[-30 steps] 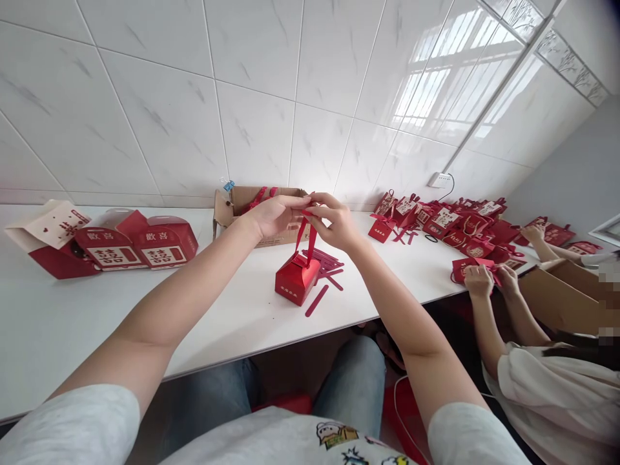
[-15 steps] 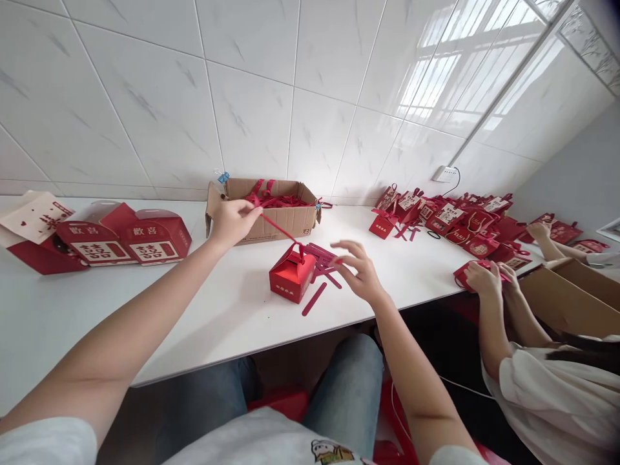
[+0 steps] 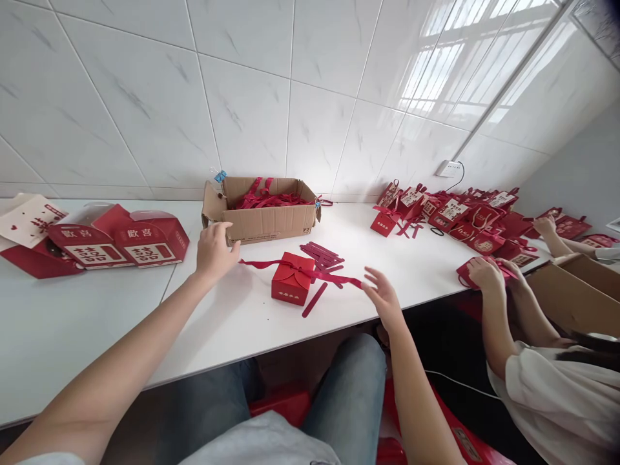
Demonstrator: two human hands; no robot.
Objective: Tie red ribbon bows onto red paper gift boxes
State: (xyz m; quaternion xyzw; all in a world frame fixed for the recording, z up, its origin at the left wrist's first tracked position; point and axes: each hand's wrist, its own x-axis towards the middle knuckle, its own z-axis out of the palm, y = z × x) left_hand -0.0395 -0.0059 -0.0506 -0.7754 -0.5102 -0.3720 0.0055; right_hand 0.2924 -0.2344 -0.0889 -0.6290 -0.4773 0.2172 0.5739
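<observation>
A small red box [image 3: 291, 287] stands on the white table before me. Across its top lies a dark red ribbon [image 3: 334, 278], tied or crossed at the middle, with slack tails out to both sides. My left hand [image 3: 214, 255] is left of the box, thumb and fingers apart, just beyond the left tail's tip. On the right, my right hand [image 3: 383, 298] has its fingers spread, its fingertips right at the other tail's end; whether they touch it I cannot tell. Several dark red strips [image 3: 322, 257] lie behind and beside the box.
An open cardboard box [image 3: 274, 223] of red ribbons stands by the wall. Larger red boxes [image 3: 150, 239] are at the left of the table [image 3: 213, 336]. One tied red box [image 3: 382, 224] and many red packages [image 3: 453, 213] lie right. A person's hands [image 3: 487, 274] hold a red package.
My left hand has let go of the ribbon and come down leftward. The ribbon, earlier pulled up and left, now stretches across the box top. My right hand has moved right and lower.
</observation>
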